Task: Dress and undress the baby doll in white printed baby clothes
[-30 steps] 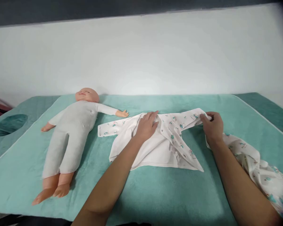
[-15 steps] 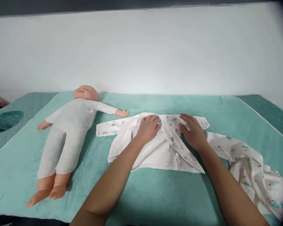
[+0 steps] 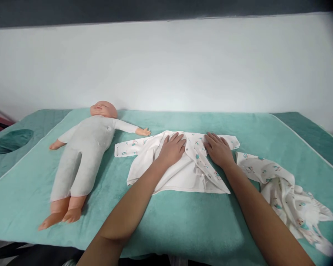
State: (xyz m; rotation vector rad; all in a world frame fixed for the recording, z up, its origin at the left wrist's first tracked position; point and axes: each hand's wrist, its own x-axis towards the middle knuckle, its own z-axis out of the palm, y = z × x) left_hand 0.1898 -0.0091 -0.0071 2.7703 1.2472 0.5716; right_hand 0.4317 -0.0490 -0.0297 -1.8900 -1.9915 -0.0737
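Now the white printed baby jacket (image 3: pixel 187 181) lies spread, front open, directly beneath the fingers of both hands. The left hand (image 3: pixel 172 149) rests on it near the neckline, fingers slightly spread; the right hand (image 3: pixel 218 149) lies on the upper sleeve, fingers loosely fanned, pinching nothing. A second ago the right fingers gripped that sleeve's cuff; they have since let go and moved inward, so the sleeve lies outstretched beyond them, apparently straightened. Right of the right fingers sits a crumpled printed garment (image 3: pixel 280 184); well left of the left fingers, a baby doll (image 3: pixel 86 144) lies face-up on the green mat (image 3: pixel 183 221).
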